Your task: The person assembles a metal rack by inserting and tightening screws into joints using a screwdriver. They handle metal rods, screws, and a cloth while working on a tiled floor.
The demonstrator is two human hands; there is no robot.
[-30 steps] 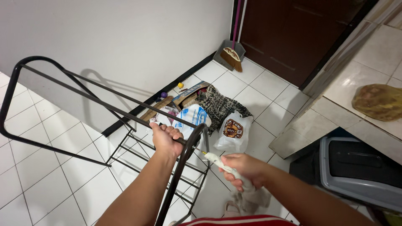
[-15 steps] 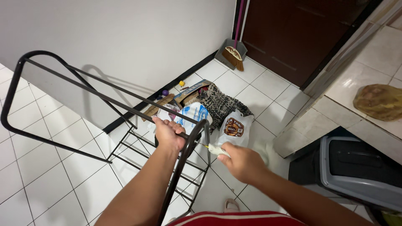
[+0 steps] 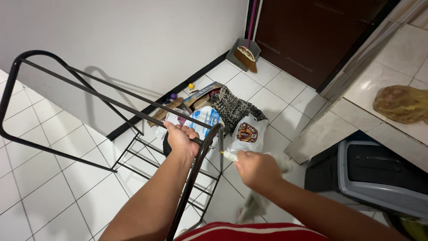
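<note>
Black metal rack [image 3: 133, 105] stands on the white tiled floor [image 3: 40, 134] in front of me, and my left hand [image 3: 182, 139] is wrapped tight around its top bar. My right hand [image 3: 256, 169] is closed on a small screwdriver [image 3: 225, 154], its tip at the rack's corner post. Bags [image 3: 247, 131] lie just behind the rack by the wall.

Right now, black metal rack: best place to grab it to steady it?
Grip the rack's top crossbar from above, fingers wrapped over it, as the left hand does. It is a thin round tube, lying level and bare. The right hand holds a screwdriver at the bend.
</note>
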